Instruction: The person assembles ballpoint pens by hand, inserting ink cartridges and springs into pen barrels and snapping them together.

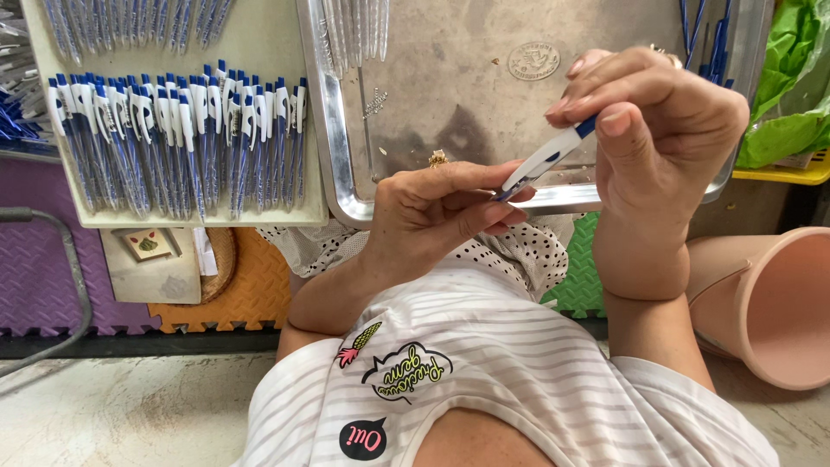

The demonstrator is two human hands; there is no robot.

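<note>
Left hand [432, 212] is reaching in from the left, palm turned down, fingers pinching the lower end of a white-and-blue pen [546, 160]. Right hand [657, 130] is arching over from the right, fingertips gripping the pen's blue upper tip. Pen is lying slanted between both grips, hovering over the near rim of the metal tray [450, 95]. Finished pens [173, 138] are lying in rows on a flat board at left.

- The left hand [432, 212] sits low in the middle of the view, wrist bent, its thumb and fingers pinched together and pointing right.
- The right hand [657, 130] hovers higher, palm turned inward, fingers curled down, thumb and forefinger closed in a pinch.
- Both forearms are bare and rise from the body below, the fingertips of the two hands nearly meeting.
</note>
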